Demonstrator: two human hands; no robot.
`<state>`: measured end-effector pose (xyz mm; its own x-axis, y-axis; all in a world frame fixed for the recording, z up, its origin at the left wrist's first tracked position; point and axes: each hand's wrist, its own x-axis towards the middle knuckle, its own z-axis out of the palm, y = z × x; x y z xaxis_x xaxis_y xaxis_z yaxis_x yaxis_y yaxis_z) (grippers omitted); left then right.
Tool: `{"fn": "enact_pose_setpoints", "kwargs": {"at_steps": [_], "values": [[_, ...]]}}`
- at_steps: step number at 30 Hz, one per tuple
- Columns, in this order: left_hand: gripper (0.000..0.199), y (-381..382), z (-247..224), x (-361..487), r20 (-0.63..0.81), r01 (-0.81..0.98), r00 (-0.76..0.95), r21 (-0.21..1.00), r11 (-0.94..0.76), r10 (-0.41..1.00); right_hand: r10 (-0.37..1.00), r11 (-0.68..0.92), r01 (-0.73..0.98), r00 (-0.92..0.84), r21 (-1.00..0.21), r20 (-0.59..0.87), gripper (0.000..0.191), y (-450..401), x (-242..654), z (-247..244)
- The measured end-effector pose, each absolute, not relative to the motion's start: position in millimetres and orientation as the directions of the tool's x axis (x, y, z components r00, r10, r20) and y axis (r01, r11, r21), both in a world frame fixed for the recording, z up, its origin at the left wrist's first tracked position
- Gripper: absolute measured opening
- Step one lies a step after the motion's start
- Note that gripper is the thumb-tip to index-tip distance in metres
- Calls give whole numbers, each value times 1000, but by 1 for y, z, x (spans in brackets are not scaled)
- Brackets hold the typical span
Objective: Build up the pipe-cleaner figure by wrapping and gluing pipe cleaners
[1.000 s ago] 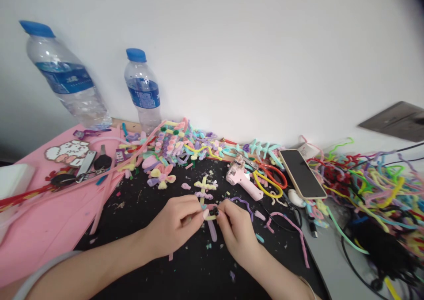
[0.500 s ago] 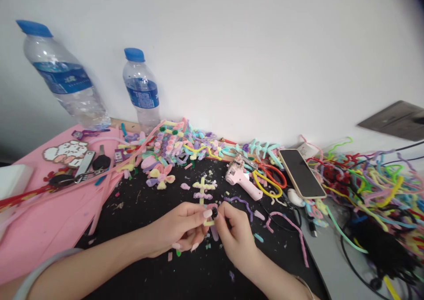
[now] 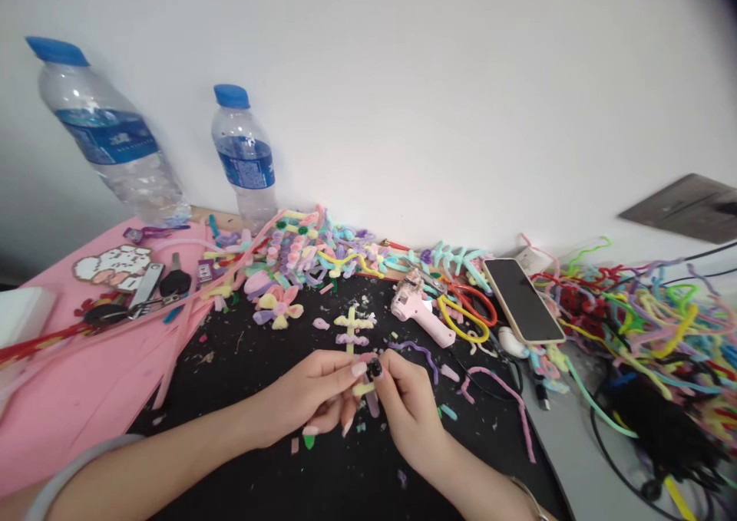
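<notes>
My left hand [image 3: 314, 389] pinches a short pale yellow fuzzy piece [image 3: 362, 389] at the front middle of the black mat. Close against it, my right hand [image 3: 406, 390] has thumb and finger pressed together at the piece's right end, beside a small black tip. Just above my fingertips lies a yellow fuzzy stem [image 3: 351, 323] with a wavy yellow crosspiece and a wavy purple crosspiece [image 3: 352, 340]. Part of a pink-purple strip [image 3: 373, 406] shows below my fingertips. My fingers partly cover the lower end of the stem.
A pink glue gun [image 3: 423, 318], scissors [image 3: 469, 312] and a phone [image 3: 523, 301] lie at the right. Colourful fuzzy stems [image 3: 633, 306] are heaped beyond. Two water bottles [image 3: 246, 160] stand against the wall. Keys [image 3: 174, 279] rest on pink sheets [image 3: 74, 383]. A fuzzy flower [image 3: 279, 306] is near the pile.
The pale yellow piece between my fingertips has tilted slightly, and my left fingers have shifted a little. My hands stay together in nearly the same place.
</notes>
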<state>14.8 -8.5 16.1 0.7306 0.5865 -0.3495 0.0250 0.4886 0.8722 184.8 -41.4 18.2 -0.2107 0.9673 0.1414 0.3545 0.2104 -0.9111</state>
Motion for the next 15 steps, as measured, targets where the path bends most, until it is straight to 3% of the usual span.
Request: {"fn": "enact_pose_setpoints", "kwargs": {"at_steps": [4, 10, 15], "values": [[34, -5, 17, 11, -240, 131, 679, 969, 208, 694, 967, 236, 420, -186, -876, 171, 31, -40, 186, 19], [17, -5, 14, 8, -59, 263, 676, 950, -166, 734, 950, 288, 452, -243, -844, 194, 29, -39, 185, 18], [23, -5, 13, 8, -64, 280, 674, 944, -175, 736, 938, 308, 428, -285, -850, 196, 29, -39, 186, 18]]}}
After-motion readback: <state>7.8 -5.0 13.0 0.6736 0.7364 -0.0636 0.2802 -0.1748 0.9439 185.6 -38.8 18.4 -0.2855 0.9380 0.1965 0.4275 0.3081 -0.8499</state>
